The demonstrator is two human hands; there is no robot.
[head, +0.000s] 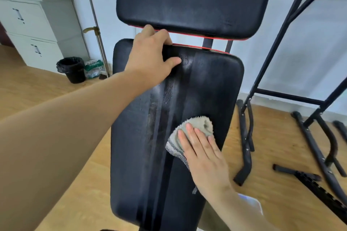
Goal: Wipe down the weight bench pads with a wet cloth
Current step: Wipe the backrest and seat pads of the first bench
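A long black bench pad (216,88) fills the middle of the head view, streaked with wet marks. Beyond it, across a narrow gap with red trim, sits a second black pad (193,0). My left hand (150,56) grips the long pad's far edge, fingers hooked over into the gap and thumb on the top surface. My right hand (202,154) lies flat with straight fingers on a grey wet cloth (199,127), pressing it onto the pad's right half.
A black metal exercise frame (277,47) stands to the right, its feet and loose bars on the wooden floor. At the left are grey cabinets (28,15), a black bin (72,69) and a pole (93,20) leaning on the wall.
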